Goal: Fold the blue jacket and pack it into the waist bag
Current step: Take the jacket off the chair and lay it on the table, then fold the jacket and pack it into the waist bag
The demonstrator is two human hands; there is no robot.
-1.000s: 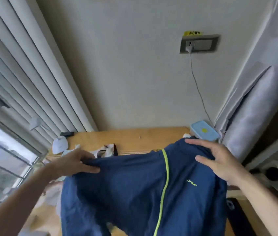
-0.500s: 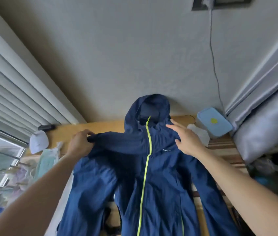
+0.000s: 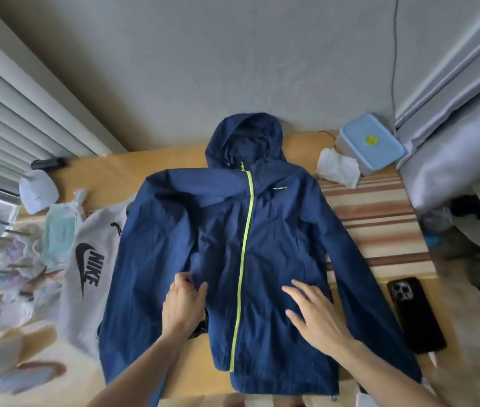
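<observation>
The blue jacket [image 3: 262, 245] lies flat and front up on the wooden table [image 3: 109, 177]. Its lime zipper is closed and its hood points at the wall. Both sleeves run down along its sides. My left hand [image 3: 184, 306] pinches a fold of fabric on the left side of the body, beside the sleeve. My right hand [image 3: 313, 312] rests flat on the right front panel with its fingers spread. A grey Nike bag [image 3: 88, 268] lies to the left, partly under the left sleeve.
A black phone [image 3: 415, 314] lies to the right of the jacket, on a striped mat [image 3: 379, 218]. A blue-lidded box [image 3: 371, 143] and a crumpled tissue [image 3: 338, 168] sit at the back right. Packets and papers [image 3: 56, 230] crowd the left edge by the window.
The jacket went from held up to spread flat on the table. Both hands moved from its shoulders down to its waist. The view tilted downward.
</observation>
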